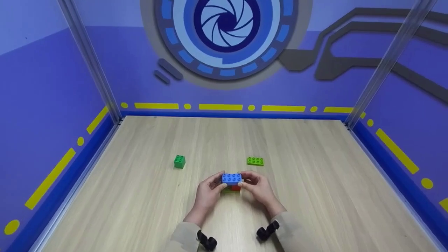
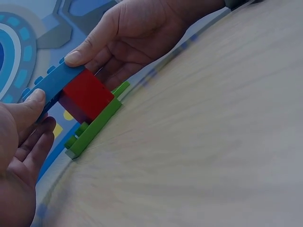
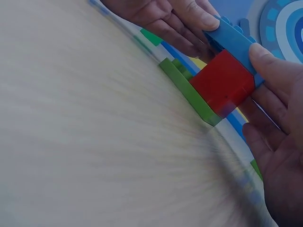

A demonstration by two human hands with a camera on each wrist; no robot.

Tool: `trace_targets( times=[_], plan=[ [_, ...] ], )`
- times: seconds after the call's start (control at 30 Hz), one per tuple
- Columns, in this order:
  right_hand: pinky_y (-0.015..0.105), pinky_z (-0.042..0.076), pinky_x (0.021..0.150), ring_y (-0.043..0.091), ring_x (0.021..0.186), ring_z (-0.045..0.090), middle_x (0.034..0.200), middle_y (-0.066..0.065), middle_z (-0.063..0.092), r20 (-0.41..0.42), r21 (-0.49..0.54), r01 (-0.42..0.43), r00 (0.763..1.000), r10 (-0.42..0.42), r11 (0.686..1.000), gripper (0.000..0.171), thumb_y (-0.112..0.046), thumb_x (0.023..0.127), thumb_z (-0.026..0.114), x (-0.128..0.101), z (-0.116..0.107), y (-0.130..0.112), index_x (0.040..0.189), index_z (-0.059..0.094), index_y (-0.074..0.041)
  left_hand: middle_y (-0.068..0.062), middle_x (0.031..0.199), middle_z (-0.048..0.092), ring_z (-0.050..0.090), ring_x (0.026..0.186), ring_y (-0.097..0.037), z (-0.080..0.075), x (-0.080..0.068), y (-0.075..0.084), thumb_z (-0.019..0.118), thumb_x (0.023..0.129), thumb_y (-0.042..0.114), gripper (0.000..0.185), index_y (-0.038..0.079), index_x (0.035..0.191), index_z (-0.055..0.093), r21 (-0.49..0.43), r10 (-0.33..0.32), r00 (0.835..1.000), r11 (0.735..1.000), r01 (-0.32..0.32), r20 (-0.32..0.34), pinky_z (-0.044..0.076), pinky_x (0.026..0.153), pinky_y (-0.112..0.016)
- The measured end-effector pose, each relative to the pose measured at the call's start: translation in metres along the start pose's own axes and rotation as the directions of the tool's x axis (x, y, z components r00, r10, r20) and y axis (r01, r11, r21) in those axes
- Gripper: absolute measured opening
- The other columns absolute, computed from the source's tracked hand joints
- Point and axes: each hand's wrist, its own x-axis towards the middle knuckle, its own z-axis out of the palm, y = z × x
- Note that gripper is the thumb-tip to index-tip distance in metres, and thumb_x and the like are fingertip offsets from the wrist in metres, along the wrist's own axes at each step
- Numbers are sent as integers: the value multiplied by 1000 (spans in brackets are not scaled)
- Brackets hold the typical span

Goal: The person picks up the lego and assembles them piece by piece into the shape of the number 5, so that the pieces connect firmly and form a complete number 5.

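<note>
While both my hands close in from either side, the little stack sits on the desk (image 1: 315,196) right in front of me, midway between them, so neither hand is nearer. My left hand (image 1: 207,193) pinches the left end of the blue brick (image 1: 231,178), thumb on its edge; my right hand (image 1: 258,189) pinches the right end the same way. That brick's long axis runs left to right, from one grip to the other. Under it sits a red brick (image 2: 87,97), and under that a flat green plate (image 2: 92,130) lying on the wood. Farther out rest a green cube brick (image 1: 179,161) to the left and a lime plate (image 1: 255,161) to the right, well apart. I can read no lettering anywhere.
</note>
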Motion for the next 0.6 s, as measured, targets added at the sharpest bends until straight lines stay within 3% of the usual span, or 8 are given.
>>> trace_targets(
  times=[0.23,0.43,0.6],
  plan=[
    [32,58,103,17,109,69,120,18,74,-3,25,-4,1000,4,1000,38,-9,88,81,-1,-1,1,124,72,-1,-15,144,63,62,131,-31,-1,-1,-1,73,95,10,43,12,138,67,-28,-16,1000,999,16,3,56,103,-25],
    [22,57,97,10,106,70,122,18,74,5,40,-8,1000,8,999,41,-11,87,82,-1,-1,0,126,72,-2,-19,144,62,63,129,-33,-1,0,-2,73,95,7,45,5,139,64,-62,2,1000,998,-1,9,57,101,-23],
    [25,57,100,11,108,70,125,18,73,12,42,-7,1000,6,999,43,-12,87,82,-2,0,2,127,71,-3,-20,145,61,63,130,-34,-1,-1,-3,72,95,6,47,2,141,62,-74,-4,1000,997,5,18,56,101,-22]
  ],
)
